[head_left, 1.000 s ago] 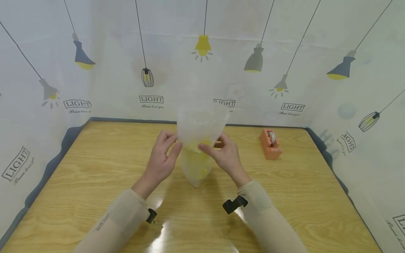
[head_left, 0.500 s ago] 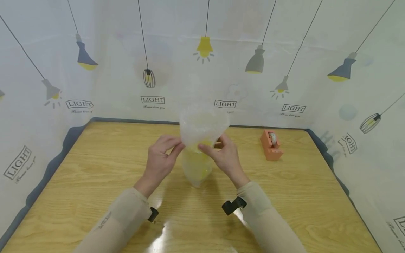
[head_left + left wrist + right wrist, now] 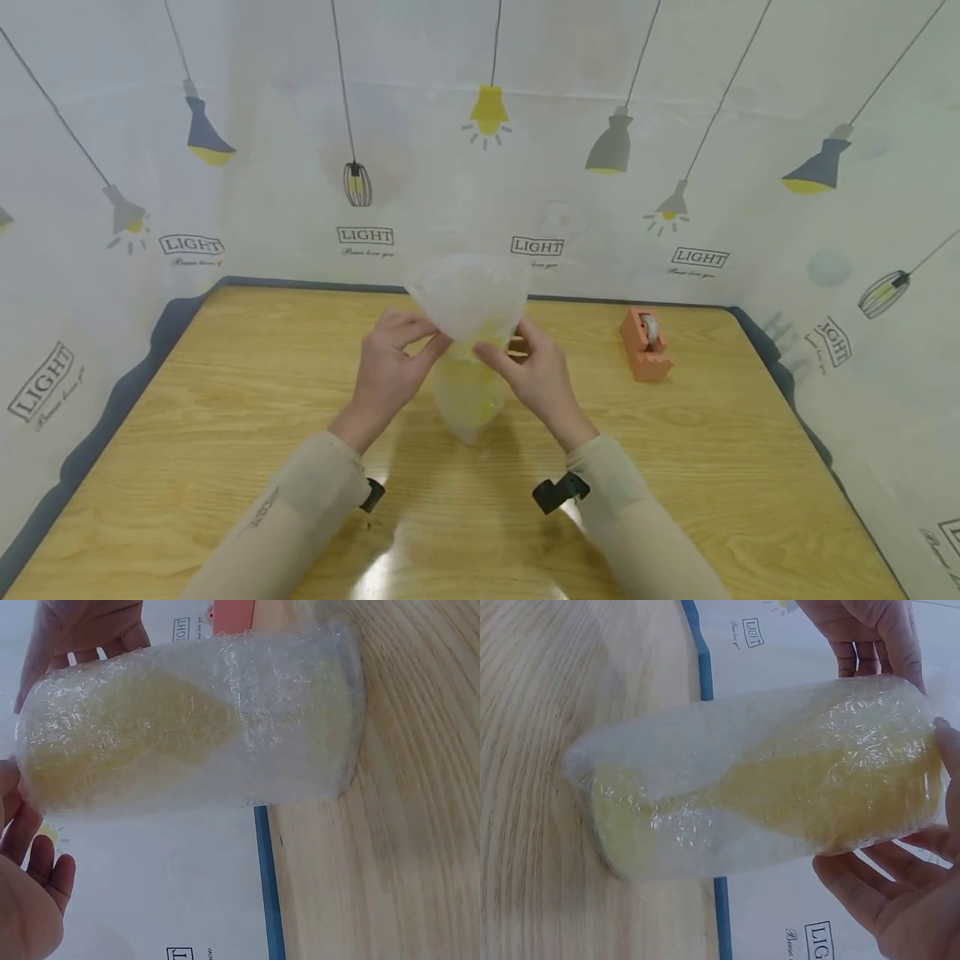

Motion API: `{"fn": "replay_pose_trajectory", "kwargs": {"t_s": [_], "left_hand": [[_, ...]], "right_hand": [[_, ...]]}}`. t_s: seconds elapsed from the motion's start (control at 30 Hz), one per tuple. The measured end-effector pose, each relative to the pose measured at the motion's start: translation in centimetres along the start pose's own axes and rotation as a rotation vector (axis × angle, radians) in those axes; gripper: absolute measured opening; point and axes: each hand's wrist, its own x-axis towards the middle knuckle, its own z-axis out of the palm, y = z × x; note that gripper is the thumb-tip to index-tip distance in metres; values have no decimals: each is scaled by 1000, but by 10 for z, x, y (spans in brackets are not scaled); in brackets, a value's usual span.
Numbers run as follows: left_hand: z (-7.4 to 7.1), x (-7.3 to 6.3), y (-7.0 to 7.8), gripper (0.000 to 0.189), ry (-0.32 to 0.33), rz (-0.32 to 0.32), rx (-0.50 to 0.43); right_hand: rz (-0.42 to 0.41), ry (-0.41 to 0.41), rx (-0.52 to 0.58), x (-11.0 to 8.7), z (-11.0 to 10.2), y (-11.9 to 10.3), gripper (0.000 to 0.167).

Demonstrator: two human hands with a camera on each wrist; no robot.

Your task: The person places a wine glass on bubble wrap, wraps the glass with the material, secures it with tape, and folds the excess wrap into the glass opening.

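Observation:
A yellow goblet (image 3: 795, 791) stands upright on the wooden table inside a roll of clear bubble wrap (image 3: 270, 697). Its bowl, stem and foot show through the plastic in both wrist views. In the head view a loose upper part of the wrap (image 3: 472, 300) sticks up above the rim. My left hand (image 3: 388, 362) pinches the wrap's edge on the left, near the top of the goblet. On the other side my right hand (image 3: 538, 373) holds the wrapped goblet, thumb at the rim and fingers around the outside; some fingertips are hidden behind the plastic.
An orange tape dispenser (image 3: 647, 346) with a roll of tape stands at the right rear of the table (image 3: 225, 400). A white curtain (image 3: 285, 192) printed with lamps surrounds the table's back and sides.
My left hand has moved a little to the right, along the wrap's edge. The loose upper wrap has tilted and shifted to the left. My right hand keeps its hold.

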Motion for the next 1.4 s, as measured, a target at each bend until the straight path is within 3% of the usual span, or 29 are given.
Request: {"fn": "replay_pose_trajectory", "kwargs": {"t_s": [0.1, 0.3, 0.43, 0.63, 0.8, 0.9, 1.07, 1.27, 1.4], "left_hand": [[2, 2, 0, 14, -1, -15, -7], [5, 4, 2, 13, -7, -56, 2], [7, 5, 5, 13, -12, -68, -11], [9, 5, 7, 12, -19, -92, -10], [9, 5, 7, 12, -14, -117, -6], [9, 5, 8, 13, -24, -138, -5], [11, 5, 10, 14, -63, -160, -10], [13, 5, 9, 14, -87, -161, -11], [13, 5, 7, 14, -92, -161, -30]], "right_hand": [[-97, 31, -50, -4, -5, 0, 39], [-370, 209, -79, -7, -12, 1, 32], [-476, 258, -111, -5, -10, 1, 21], [-524, 241, -174, -3, -5, -4, 17], [-580, 138, -226, 0, -9, -6, 6], [-546, 54, -177, 1, -14, -4, 12], [-365, -40, -93, 6, -22, -4, 11], [-179, -82, -49, 13, -24, -8, 9], [-75, -86, -3, 16, -24, -8, 24]]}}
